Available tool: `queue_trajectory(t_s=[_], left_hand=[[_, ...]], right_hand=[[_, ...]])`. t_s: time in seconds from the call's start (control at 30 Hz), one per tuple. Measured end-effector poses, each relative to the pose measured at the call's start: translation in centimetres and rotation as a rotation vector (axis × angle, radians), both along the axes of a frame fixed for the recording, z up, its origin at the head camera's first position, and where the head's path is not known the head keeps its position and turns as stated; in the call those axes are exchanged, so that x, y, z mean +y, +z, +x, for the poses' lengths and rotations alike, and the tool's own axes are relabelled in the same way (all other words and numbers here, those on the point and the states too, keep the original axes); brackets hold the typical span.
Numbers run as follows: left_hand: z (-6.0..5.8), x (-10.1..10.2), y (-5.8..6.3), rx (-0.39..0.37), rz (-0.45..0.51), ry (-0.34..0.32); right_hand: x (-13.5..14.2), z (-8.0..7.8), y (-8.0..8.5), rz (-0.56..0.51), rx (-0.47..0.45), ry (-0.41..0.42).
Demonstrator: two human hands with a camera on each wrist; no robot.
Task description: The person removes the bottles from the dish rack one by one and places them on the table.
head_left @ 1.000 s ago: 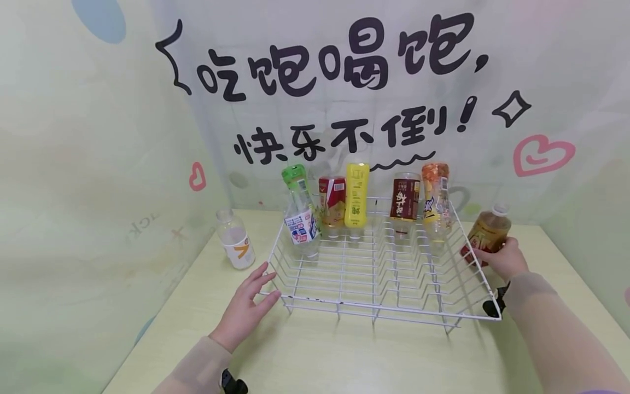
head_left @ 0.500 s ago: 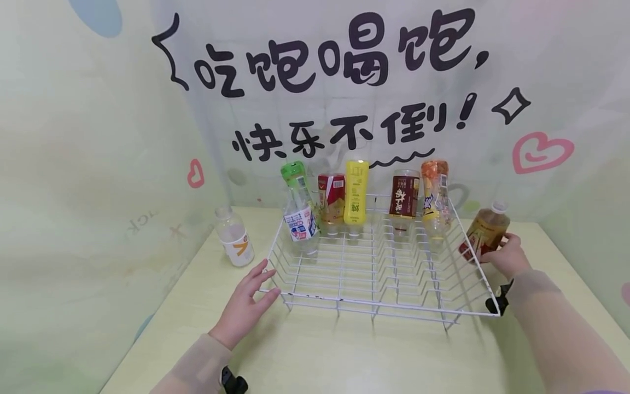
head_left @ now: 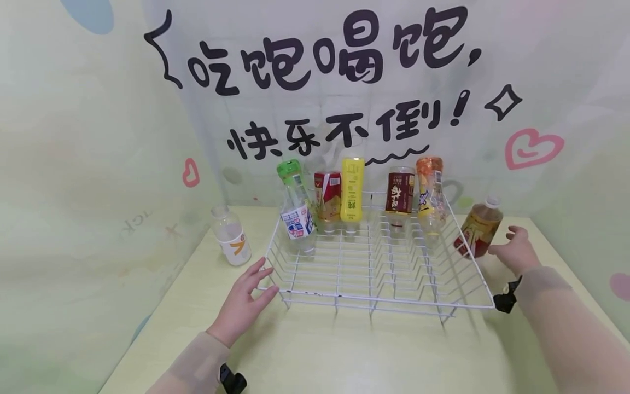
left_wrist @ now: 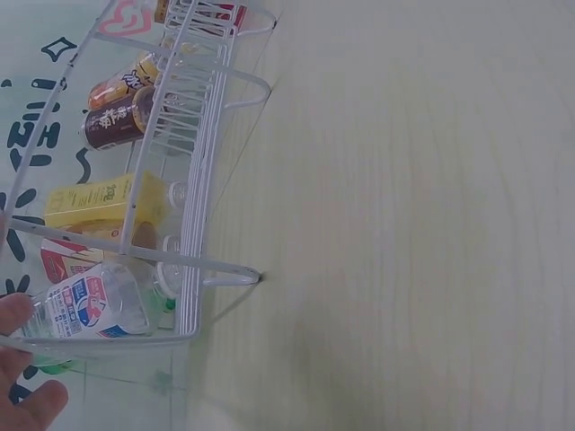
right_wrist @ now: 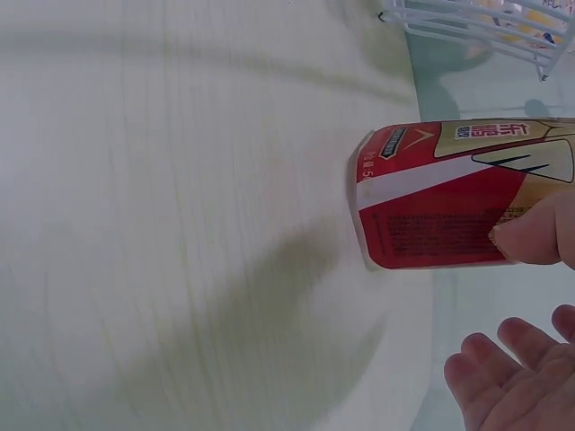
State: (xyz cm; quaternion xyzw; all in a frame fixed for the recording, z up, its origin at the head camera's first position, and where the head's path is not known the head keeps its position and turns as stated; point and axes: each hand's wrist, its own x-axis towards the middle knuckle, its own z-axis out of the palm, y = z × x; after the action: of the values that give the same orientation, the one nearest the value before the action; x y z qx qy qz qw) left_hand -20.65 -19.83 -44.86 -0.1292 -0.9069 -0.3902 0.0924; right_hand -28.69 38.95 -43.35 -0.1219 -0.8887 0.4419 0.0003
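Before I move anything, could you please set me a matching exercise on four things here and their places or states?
1. Yellow plastic bottle
2. Clear plastic bottle with white-and-orange label
3. Orange-wrapped plastic bottle
4. White wire rack

A. Rightmost bottle inside the rack
B. Bearing several bottles
C. Between a red-labelled bottle and a maroon-labelled bottle
D. Outside the rack, on its left

Pairs: 1-C, 2-D, 3-A, 4-B

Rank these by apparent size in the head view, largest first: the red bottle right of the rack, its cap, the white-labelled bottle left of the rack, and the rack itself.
1. Rack
2. Red bottle and white-labelled bottle: too alike to rank surely
3. Cap
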Motion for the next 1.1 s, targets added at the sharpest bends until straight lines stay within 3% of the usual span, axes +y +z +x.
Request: queue_trajectory(t_s=[0.27, 0.8, 0.9, 1.1], left_hand=[[0.0, -0.1, 0.2, -0.009, -0.006, 0.005], [-0.2, 0.0, 0.4, -0.012, -0.015, -0.009], [-0.2, 0.0, 0.4, -0.012, -0.018, -0.01], [-0.2, -0.1, 0.4, -0.018, -0.015, -0.01]], right_hand=[[-0.1, 0.8, 1.2, 0.017, 0.058, 0.027], [-1.5, 3.9, 3.5, 0.12, 0.189, 0.093], [-2.1, 4.4, 4.0, 0.185, 0.224, 0.115], [-4.2, 4.6, 4.9, 0.43, 0.329, 0.202]])
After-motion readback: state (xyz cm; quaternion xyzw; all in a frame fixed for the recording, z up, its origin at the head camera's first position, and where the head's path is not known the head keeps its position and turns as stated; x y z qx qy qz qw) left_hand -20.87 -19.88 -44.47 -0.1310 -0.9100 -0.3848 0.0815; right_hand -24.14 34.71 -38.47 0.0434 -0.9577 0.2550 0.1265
